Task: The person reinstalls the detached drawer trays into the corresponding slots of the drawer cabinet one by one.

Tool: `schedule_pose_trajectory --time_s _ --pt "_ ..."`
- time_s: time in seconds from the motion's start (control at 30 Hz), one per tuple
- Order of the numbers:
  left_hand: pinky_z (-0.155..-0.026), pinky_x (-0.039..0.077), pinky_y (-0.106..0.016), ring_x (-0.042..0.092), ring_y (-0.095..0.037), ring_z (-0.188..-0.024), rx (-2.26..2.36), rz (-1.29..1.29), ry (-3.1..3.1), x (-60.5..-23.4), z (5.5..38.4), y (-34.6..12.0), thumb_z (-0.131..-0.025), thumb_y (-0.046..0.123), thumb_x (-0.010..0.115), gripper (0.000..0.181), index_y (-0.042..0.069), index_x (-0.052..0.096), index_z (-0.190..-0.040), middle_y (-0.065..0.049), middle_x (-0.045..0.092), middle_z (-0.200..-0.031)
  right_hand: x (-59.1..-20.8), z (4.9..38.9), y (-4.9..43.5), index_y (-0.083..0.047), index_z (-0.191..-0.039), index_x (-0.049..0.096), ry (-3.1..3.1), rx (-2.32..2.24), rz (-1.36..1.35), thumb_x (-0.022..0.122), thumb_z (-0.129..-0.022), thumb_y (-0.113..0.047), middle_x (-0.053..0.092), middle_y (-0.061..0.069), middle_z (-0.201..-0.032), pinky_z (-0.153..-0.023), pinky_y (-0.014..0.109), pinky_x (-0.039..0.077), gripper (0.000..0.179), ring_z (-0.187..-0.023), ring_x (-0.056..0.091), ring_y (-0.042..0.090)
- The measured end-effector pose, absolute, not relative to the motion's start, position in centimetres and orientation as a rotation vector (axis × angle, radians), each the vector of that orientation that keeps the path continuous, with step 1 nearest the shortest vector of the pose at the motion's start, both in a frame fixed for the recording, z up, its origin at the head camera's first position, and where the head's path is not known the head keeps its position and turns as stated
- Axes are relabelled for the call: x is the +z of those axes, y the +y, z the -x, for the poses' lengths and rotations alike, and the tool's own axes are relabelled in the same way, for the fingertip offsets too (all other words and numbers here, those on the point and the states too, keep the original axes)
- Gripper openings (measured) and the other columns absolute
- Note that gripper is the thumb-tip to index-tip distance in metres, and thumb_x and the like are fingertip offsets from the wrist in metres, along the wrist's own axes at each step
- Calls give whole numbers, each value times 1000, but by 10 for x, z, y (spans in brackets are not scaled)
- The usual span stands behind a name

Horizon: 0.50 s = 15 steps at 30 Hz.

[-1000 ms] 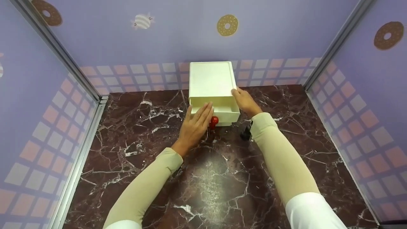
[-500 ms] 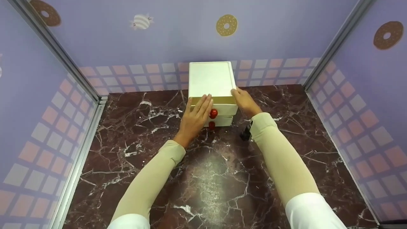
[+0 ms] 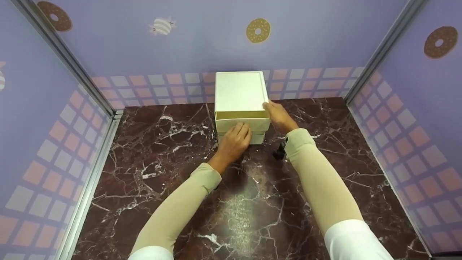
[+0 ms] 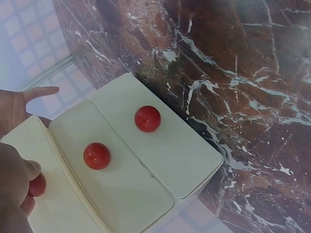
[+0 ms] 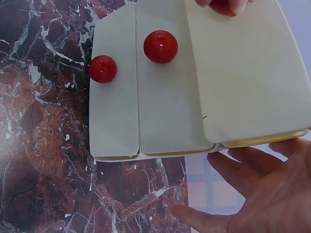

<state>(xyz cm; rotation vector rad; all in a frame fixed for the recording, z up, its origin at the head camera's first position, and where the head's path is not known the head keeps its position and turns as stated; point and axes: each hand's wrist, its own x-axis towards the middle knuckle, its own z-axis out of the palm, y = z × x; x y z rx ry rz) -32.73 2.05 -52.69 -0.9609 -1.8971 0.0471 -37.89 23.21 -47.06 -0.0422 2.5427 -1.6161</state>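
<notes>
A small cream-white drawer cabinet [image 3: 241,91] stands against the back wall. Its top drawer [image 3: 259,125] juts out slightly, leaving a gap below the cabinet's top. My left hand [image 3: 234,141] pinches that drawer's round red knob [image 4: 38,185], which the fingers partly cover. Along the cabinet's right side rests my right hand [image 3: 279,116], thumb at the front top corner; in the right wrist view its fingers [image 5: 238,177] are extended against the side. Below sit the middle drawer [image 5: 175,107] and bottom drawer [image 5: 115,119], both pushed in, each with a red knob.
Dark red marbled tabletop [image 3: 151,202] surrounds the cabinet on the left, front and right. Purple panels with a checked pattern [image 3: 162,85] close in the back and both sides. Something black [image 3: 279,151] shows beneath the right wrist.
The top drawer has slid in from well out to slightly ajar. My left hand went from flat fingers at its front to pinching its knob. The right hand stayed on the cabinet.
</notes>
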Motion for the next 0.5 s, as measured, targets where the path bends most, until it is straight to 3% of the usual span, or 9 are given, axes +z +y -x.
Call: schedule_pose_trajectory --time_s 0.5 --pt "-81 59 -26 62 -23 -90 25 974 -1952 -517 355 24 -89 -3 62 15 0 76 -96 -10 69 -99 -471 377 228 -4 -144 55 2449 -1751 24 34 -107 -30 64 17 -130 -105 43 50 50 -112 60 24"
